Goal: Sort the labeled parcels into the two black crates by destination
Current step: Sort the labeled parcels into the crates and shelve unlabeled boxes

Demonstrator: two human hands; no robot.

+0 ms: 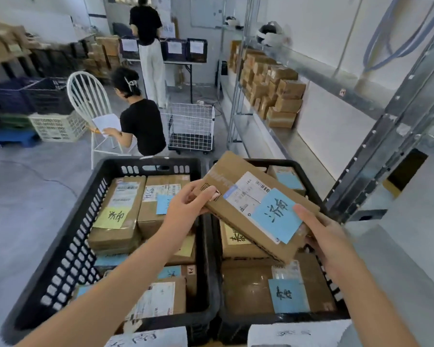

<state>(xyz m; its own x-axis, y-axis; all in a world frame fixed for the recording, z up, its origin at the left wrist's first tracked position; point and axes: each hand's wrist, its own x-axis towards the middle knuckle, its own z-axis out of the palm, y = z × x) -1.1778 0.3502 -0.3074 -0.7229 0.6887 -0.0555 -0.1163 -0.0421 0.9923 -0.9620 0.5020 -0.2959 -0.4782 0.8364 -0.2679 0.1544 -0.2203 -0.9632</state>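
L hand (186,201) & R hand (323,234) both grip the tilted parcel (256,204), prob. over the right crate (286,318).

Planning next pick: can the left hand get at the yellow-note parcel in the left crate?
Likely yes once freed: left hand grips the held parcel; the yellow-note parcel lies uncovered on top in the left crate.

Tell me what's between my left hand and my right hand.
Head view: a cardboard parcel with a blue note spans the gap; left hand and right hand grip its opposite ends, mostly over the right crate.
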